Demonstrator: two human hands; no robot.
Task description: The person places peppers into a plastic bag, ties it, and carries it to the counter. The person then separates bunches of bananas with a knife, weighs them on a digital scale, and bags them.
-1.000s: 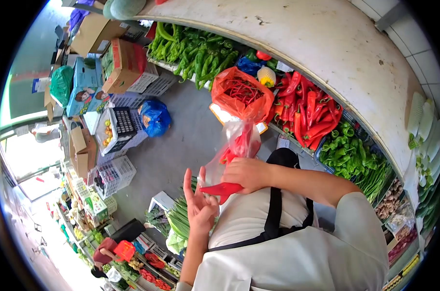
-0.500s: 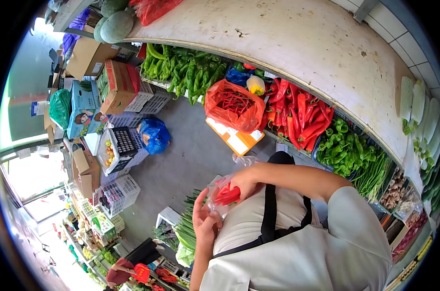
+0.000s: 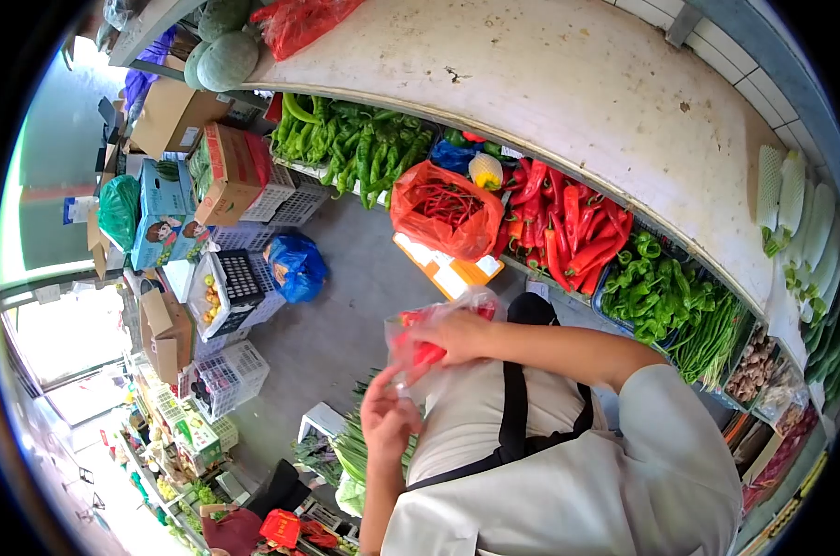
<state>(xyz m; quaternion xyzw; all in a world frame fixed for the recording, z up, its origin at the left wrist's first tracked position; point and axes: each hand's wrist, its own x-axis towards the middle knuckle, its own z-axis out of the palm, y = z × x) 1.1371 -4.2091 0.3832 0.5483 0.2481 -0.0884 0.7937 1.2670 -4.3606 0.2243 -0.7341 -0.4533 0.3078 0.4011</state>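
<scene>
The clear thin plastic bag (image 3: 484, 297) is held in front of the person's torso, near the middle of the scene, with glossy red peppers (image 3: 429, 353) already in it. The right hand (image 3: 459, 335) is clasped on the bag and peppers from the right. The left hand (image 3: 388, 419) is at the bag's near left edge, its fingers bent; the film is blurred there, so I cannot tell whether they pinch it or stand apart. No knot shows in the film. Farther out is a flat orange-and-white panel (image 3: 480, 271), with an open orange-red plastic bag (image 3: 426, 237) of thin red chillies (image 3: 446, 201) just beyond. Right of that are long red peppers in a heap (image 3: 582, 222), and to its left long green peppers (image 3: 373, 153); a pale, worn countertop (image 3: 577, 93) curves along their far side
</scene>
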